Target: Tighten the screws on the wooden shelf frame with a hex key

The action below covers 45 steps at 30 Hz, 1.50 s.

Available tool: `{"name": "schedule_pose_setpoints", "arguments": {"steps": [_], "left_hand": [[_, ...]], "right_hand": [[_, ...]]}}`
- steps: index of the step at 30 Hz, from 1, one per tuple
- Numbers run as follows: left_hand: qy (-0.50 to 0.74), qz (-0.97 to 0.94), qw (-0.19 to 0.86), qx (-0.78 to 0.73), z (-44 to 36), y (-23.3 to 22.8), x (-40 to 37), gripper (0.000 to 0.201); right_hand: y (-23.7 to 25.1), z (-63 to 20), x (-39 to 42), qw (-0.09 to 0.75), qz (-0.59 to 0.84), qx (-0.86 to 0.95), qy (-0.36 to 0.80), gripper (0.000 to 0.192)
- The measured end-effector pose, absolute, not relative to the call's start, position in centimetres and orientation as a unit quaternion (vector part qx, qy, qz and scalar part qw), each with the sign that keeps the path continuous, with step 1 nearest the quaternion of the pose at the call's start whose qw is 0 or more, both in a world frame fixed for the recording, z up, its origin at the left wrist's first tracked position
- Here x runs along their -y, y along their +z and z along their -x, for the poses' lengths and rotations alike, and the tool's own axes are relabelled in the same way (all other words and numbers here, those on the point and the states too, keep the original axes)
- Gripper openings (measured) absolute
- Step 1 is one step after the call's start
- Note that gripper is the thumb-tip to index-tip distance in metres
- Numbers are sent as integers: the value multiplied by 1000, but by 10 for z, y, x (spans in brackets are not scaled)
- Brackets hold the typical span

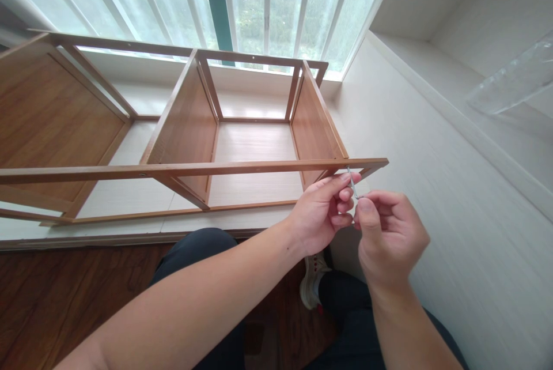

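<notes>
A wooden shelf frame (242, 167) with several panels lies on its side on a pale ledge. Near the right end of its front rail, a thin metal hex key (353, 184) reaches up to the rail's side. My left hand (322, 203) is closed round the long arm of the hex key, just under the rail. Its bent lower end is pinched between the thumb and fingers of my right hand (389, 231). Whatever screw head the key's tip meets is too small to make out.
A pale wall (432, 174) rises close on the right, with a recessed shelf holding a clear plastic wrapping (510, 79). Behind the frame is a barred window (276, 7). Below are a dark wooden floor (86, 295), my knees and a shoe (311, 283).
</notes>
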<state>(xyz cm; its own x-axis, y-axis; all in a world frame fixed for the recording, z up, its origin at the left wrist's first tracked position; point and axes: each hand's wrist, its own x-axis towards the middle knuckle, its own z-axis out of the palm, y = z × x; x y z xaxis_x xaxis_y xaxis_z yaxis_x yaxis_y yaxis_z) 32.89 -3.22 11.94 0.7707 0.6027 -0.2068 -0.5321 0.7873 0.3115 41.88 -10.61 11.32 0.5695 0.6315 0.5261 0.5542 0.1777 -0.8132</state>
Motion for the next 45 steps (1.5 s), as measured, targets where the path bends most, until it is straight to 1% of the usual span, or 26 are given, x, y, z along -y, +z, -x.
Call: {"name": "schedule_pose_setpoints", "arguments": {"steps": [6, 9, 14, 20, 27, 31, 38, 42, 45], "left_hand": [[306, -99, 935, -149, -330, 119, 33, 33], [309, -96, 935, -148, -330, 119, 33, 32], [307, -96, 936, -145, -330, 119, 32, 29], [304, -93, 936, -152, -330, 120, 30, 33], [296, -76, 942, -138, -331, 119, 29, 31], [297, -81, 942, -135, -331, 118, 29, 28], [296, -97, 939, -148, -330, 118, 29, 31], [299, -107, 938, -139, -330, 117, 29, 27], [296, -117, 938, -137, -330, 117, 30, 29]], "right_hand": [[113, -415, 105, 608, 636, 475, 18, 19], [112, -414, 105, 607, 629, 485, 9, 15], [114, -418, 104, 581, 631, 512, -40, 10], [119, -422, 103, 549, 618, 555, -97, 6], [122, -428, 105, 504, 580, 627, -132, 15], [123, -430, 105, 498, 580, 631, -131, 16], [123, -429, 105, 488, 624, 591, -152, 7], [122, -428, 106, 503, 637, 570, -130, 3], [119, -428, 106, 524, 650, 542, -98, 5]]}}
